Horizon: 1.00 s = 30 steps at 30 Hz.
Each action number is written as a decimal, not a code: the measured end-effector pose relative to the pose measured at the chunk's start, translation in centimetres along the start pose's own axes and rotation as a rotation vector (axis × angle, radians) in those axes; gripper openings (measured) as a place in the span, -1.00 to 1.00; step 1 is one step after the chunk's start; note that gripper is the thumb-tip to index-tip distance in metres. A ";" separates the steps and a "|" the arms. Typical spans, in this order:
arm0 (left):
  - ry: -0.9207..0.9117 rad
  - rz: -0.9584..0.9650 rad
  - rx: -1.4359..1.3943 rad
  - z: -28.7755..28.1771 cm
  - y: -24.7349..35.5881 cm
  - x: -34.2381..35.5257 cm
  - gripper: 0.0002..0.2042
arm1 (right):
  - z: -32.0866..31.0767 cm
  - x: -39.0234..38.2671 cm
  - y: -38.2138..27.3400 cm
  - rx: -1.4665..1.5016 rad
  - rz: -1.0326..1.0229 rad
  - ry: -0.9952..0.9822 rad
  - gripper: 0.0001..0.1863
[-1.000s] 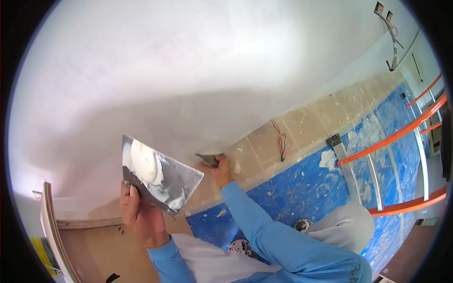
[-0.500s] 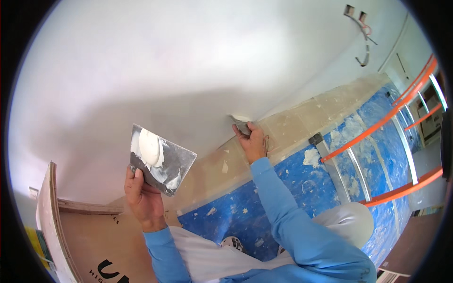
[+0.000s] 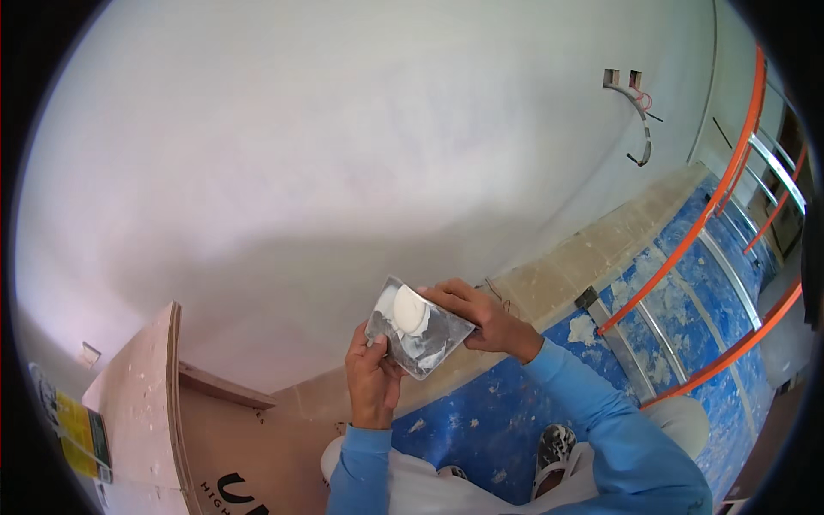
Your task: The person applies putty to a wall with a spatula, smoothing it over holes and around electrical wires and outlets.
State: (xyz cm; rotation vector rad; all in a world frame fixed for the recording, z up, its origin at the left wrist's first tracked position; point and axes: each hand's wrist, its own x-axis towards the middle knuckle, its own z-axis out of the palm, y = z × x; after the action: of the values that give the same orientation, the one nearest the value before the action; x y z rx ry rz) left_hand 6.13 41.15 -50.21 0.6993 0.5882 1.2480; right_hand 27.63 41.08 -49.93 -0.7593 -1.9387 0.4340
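Observation:
My left hand [image 3: 372, 382] grips the lower left corner of a flat metal putty plate [image 3: 438, 330], thumb on top. A thick white mound of putty [image 3: 410, 309] sits on its upper part, with smears below. My right hand [image 3: 487, 319] has closed fingers at the plate's upper right edge, close to the putty. The putty knife it held a moment earlier is mostly hidden behind the fingers and plate. Both hands are in front of a white wall [image 3: 326, 154], with a shadow across its lower part.
An orange ladder [image 3: 687, 253] with metal rungs stands at right on a blue, putty-spattered floor sheet [image 3: 489, 421]. Wires [image 3: 644, 129] hang from two wall boxes. At left are a wooden panel [image 3: 146, 395], a brown board [image 3: 232, 429] and a yellow-labelled container [image 3: 77, 429].
My right hand has left the wall and come back to the plate. The left hand has carried the plate rightward and down, so the hands now meet. The view has shifted.

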 end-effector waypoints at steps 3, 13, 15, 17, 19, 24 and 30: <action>0.034 0.055 0.020 -0.6 0.4 -0.5 -0.68 | 1.1 0.1 0.0 -0.250 -0.103 -0.015 -0.18; -0.085 0.067 0.159 -1.7 2.1 -0.8 -0.69 | 6.1 -9.1 11.5 -0.033 0.444 -0.171 -0.56; -0.066 0.057 0.183 -1.8 3.0 -0.9 -0.69 | 7.6 -12.8 14.2 0.330 0.937 0.162 -0.61; -0.066 0.090 0.173 -2.8 3.5 -0.3 -0.69 | 9.6 -16.9 18.4 0.716 1.175 0.683 -0.57; -0.026 0.138 0.185 -3.0 4.0 -0.4 -0.69 | 11.6 -18.9 20.0 0.720 1.237 0.636 -0.59; 0.035 0.180 0.232 -3.6 4.4 -0.6 -0.69 | 13.4 -19.0 23.9 0.610 1.207 0.731 -0.71; 0.043 0.228 0.241 -4.5 3.9 -0.3 -0.69 | 22.9 -17.6 19.3 0.071 0.815 -0.305 -0.62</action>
State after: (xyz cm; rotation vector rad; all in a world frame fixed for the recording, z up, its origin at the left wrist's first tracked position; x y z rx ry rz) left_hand 0.28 42.18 -50.21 0.9634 0.7165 1.4194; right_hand 19.51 44.05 -83.55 -1.4996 -1.7968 1.1543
